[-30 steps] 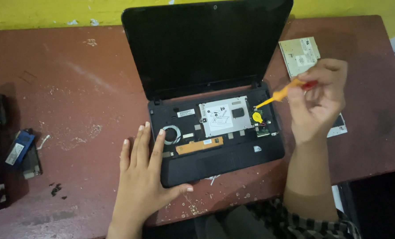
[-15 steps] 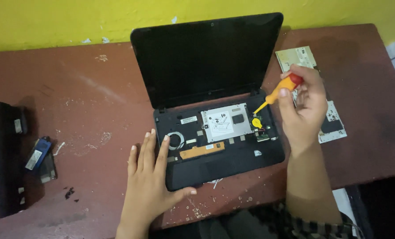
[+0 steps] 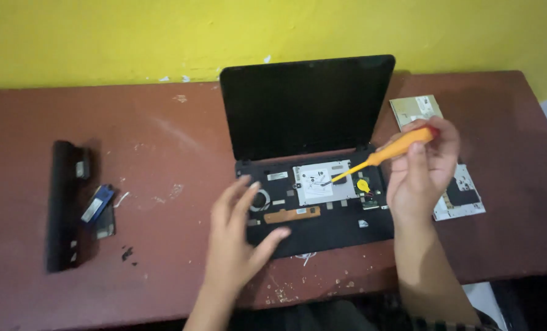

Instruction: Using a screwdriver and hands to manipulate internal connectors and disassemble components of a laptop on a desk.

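A small black laptop (image 3: 313, 165) sits open at the centre of the frame on a worn reddish-brown table (image 3: 163, 135), its dark screen leaning back toward the yellow wall (image 3: 132, 37). The keyboard is off, baring a silver plate (image 3: 322, 184), a yellow round cell (image 3: 363, 184), a ring-shaped part (image 3: 262, 199) and an orange strip (image 3: 293, 214) inside the base.

The right hand (image 3: 424, 165), right of centre, is closed around the orange handle of a screwdriver (image 3: 384, 156), pinching it between thumb and fingers; the dark tip points down-left and meets the silver plate. The left hand (image 3: 240, 236), at lower centre, is spread with fingers loosely apart, resting on the laptop's front left edge, thumb out over the palm rest.

At the right, partly behind the right hand, lie flat pale panels (image 3: 463, 196). At the far left of the frame lies a long black bar (image 3: 62, 202), with a small blue-and-silver part (image 3: 97, 203) just beside it.
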